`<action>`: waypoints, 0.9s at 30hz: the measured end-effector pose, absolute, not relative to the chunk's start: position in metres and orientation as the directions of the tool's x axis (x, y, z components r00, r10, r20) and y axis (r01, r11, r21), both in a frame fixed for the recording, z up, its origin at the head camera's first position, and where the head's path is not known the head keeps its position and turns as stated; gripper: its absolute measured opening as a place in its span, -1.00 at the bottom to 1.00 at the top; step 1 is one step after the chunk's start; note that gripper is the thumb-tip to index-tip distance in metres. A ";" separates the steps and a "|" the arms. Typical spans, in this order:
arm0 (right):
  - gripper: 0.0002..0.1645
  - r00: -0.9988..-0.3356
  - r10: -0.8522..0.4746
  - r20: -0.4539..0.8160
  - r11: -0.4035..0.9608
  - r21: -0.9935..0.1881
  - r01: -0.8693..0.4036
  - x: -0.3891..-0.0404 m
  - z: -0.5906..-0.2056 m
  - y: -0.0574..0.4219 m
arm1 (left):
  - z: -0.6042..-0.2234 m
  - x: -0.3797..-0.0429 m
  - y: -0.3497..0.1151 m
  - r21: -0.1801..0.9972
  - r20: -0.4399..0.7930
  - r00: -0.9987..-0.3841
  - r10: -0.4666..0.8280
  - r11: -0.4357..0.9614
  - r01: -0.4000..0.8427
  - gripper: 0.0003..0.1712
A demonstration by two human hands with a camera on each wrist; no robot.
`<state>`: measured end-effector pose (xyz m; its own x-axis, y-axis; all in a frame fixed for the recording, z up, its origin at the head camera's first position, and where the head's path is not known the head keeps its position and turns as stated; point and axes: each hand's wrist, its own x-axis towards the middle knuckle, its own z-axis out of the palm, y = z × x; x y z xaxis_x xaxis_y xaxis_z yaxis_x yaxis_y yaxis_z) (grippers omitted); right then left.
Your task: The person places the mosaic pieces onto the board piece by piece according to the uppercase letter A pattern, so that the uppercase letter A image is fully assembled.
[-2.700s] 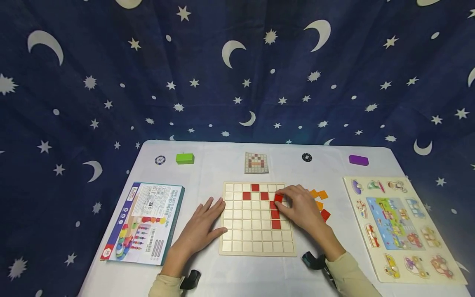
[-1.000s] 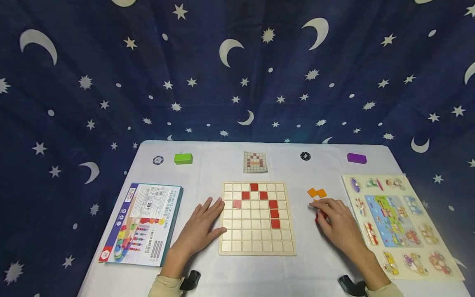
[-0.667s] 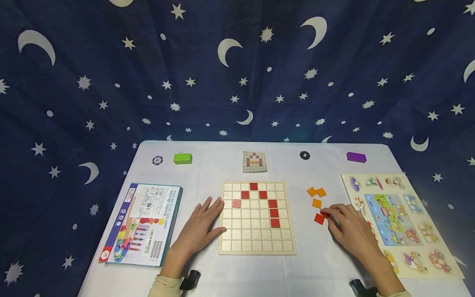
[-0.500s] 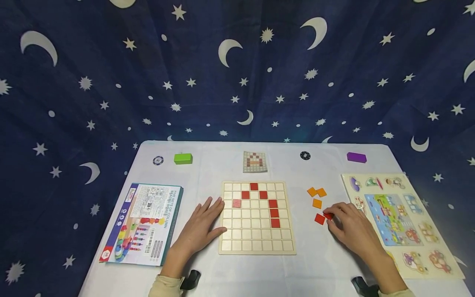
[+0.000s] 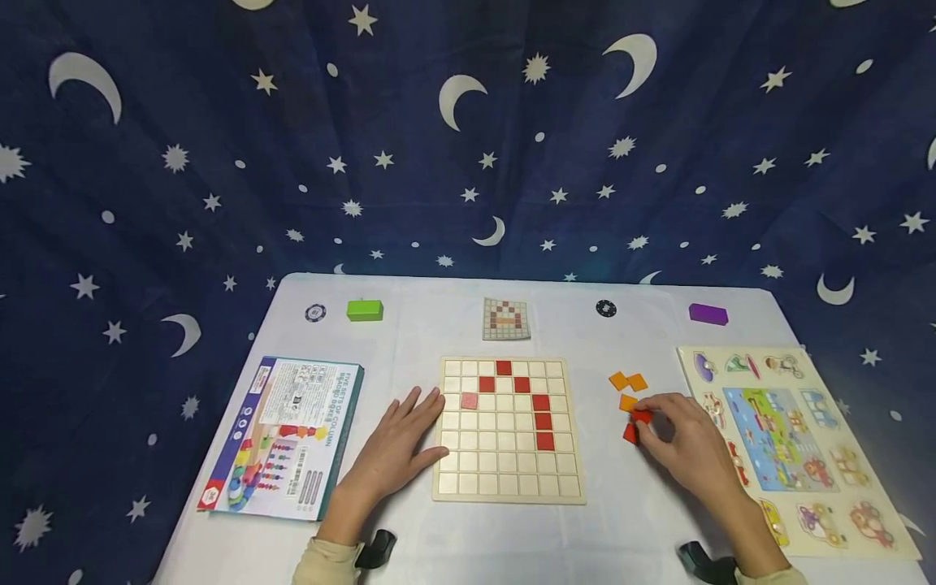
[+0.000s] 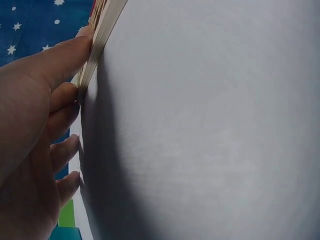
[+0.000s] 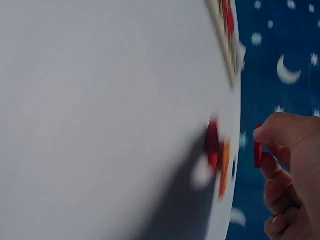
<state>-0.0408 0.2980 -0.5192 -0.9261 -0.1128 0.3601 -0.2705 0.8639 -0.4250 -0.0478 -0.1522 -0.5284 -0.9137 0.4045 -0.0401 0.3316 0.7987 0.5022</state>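
Tile up in right hand, left hand at board

On my feed the right hand pinches it, red, between thumb and fingers, off the board's 3 o'clock. Right wrist view puts it above the table. A second red tile lies at its 7 o'clock, three orange tiles from 10 to 12. Left hand is wide, fingers straight, touching the board's 9 o'clock edge. I count six red tiles plus one paler tile on the grid. Pattern card at board's 12, toy box at 9, picture puzzle at 3.
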 end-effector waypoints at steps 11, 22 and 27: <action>-0.70 -0.883 -0.376 0.281 0.739 -0.484 -0.469 -0.076 -0.523 0.160 | -0.526 -0.050 -0.153 0.502 -0.080 -0.913 0.400 0.808 0.309 -0.08; -0.87 -0.813 -0.538 0.225 0.714 -0.391 -0.581 -0.077 -0.532 0.097 | -0.526 -0.050 -0.149 0.502 -0.091 -0.911 0.402 0.809 0.307 -0.09; -0.90 -0.807 -0.541 0.236 0.707 -0.392 -0.588 -0.077 -0.531 0.094 | -0.525 -0.049 -0.150 0.495 -0.096 -0.914 0.395 0.815 0.300 -0.09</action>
